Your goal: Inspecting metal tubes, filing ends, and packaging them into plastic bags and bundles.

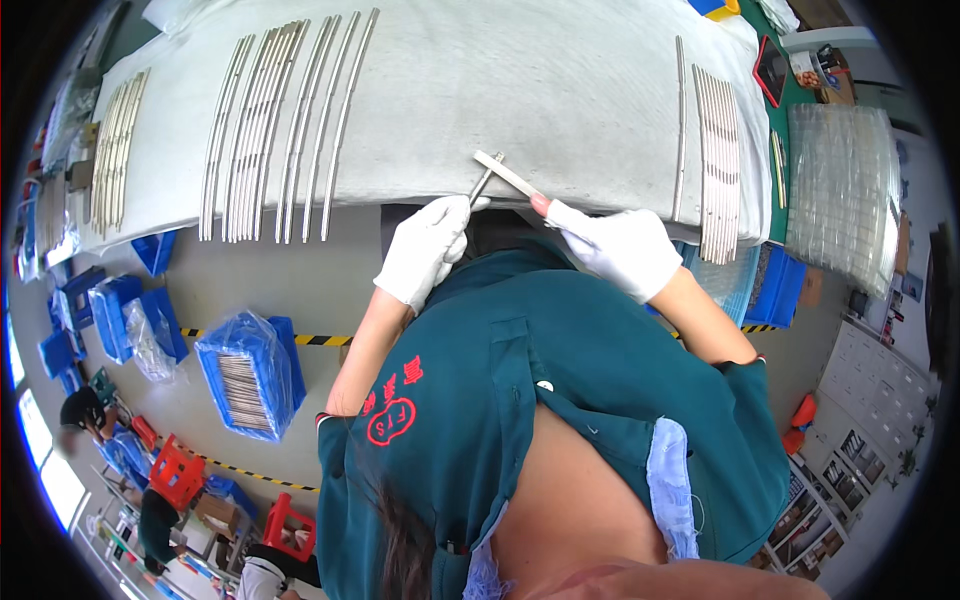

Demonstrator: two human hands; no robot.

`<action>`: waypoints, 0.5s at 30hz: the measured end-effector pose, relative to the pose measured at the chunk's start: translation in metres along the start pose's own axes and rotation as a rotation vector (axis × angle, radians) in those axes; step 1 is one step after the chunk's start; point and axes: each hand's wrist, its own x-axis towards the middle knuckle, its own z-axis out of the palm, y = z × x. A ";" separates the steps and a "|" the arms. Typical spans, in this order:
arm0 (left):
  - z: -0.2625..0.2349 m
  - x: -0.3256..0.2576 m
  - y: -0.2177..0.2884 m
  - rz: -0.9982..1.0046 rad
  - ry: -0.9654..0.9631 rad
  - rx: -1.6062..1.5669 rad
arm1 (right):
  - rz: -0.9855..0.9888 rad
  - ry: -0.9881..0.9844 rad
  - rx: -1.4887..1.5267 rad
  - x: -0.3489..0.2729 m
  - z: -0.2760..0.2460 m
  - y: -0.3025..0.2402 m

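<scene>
The person is working a short flat metal strip point(503, 172) at the near edge of the counter point(560, 90), the right hand point(615, 248) pinching its near end while the left hand point(430, 245) is closing on a thin metal tool point(481, 185) that is touching the strip; this looks like a trimming or checking step, and the next move seems to call for steady alignment. Left of the strip, long metal strips point(270, 135) are lying in rows; right of it, more strips point(718, 165). Below-left, a blue bin point(285, 350) wrapped in clear plastic is sitting by yellow-black floor tape point(320, 340).
</scene>
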 end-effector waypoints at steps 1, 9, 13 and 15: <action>0.000 0.000 -0.001 0.018 -0.003 -0.019 | 0.019 -0.029 0.014 -0.003 -0.001 0.001; 0.002 0.003 -0.005 0.077 0.014 -0.090 | 0.024 0.123 0.000 0.004 0.012 -0.005; 0.003 0.003 -0.006 0.071 0.039 -0.047 | 0.023 0.150 0.029 -0.001 0.012 -0.001; 0.002 0.006 -0.012 0.117 0.030 -0.042 | 0.030 0.195 0.069 0.010 0.011 -0.004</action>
